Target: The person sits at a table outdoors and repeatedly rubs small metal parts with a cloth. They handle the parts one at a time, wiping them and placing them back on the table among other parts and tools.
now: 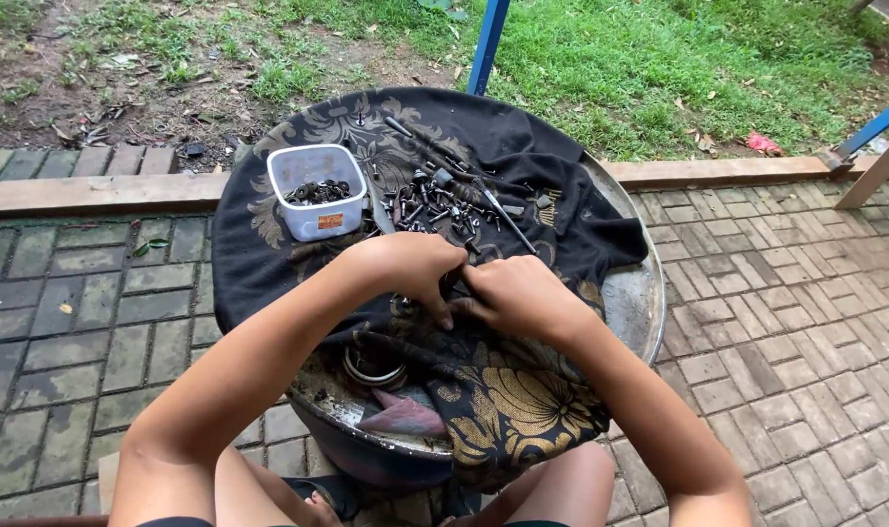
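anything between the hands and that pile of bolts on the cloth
Nothing visible does. Both hands, left and right, meet on the dark cloth, and the pile of bolts lies just beyond their fingers; the plastic tub stands off to the left.

Both forearms reaching forward and angling inward, bare to above the elbow, wrists nearly meeting at centre. Left hand (pixel 405 265) knuckles up, fingers curled downward with a fingertip pointing down near the other hand. Right hand (pixel 521 296) loosely fisted, back of the hand upward, thumb side turned toward the left, fingertips hidden between the two.
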